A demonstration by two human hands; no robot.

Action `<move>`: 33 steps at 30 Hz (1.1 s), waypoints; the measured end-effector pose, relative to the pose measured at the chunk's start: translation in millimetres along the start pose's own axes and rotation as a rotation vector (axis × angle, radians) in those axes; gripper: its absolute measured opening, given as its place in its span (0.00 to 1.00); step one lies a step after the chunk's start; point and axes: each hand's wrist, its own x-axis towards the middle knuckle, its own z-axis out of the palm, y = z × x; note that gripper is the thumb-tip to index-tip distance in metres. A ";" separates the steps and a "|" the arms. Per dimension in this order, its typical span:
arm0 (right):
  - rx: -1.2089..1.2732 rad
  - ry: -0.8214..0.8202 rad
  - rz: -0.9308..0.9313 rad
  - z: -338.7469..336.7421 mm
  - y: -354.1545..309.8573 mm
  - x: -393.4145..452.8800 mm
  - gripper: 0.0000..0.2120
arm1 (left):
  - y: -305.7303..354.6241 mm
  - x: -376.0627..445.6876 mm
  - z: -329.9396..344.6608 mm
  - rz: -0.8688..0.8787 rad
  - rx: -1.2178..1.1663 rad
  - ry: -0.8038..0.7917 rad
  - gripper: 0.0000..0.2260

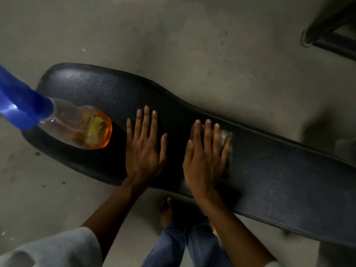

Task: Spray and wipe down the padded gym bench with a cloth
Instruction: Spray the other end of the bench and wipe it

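The black padded bench (279, 176) runs from upper left to lower right across the view. A clear spray bottle (81, 128) with orange liquid and a blue trigger head stands on its wide left end. My left hand (145, 149) lies flat on the pad just right of the bottle, fingers spread, holding nothing. My right hand (206, 158) presses flat on a pale cloth (226, 137), which shows only past my fingers on the right side; the rest is hidden under my palm.
Grey concrete floor (173, 35) surrounds the bench. A dark metal frame with a round foot (316, 35) stands at the upper right. My bare foot (167, 211) and blue trouser legs are under the bench's near edge.
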 end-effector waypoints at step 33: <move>0.300 -0.002 -0.008 -32.6 51.4 -47.9 0.28 | 48.8 -56.8 -41.8 -0.009 -0.431 -0.041 0.24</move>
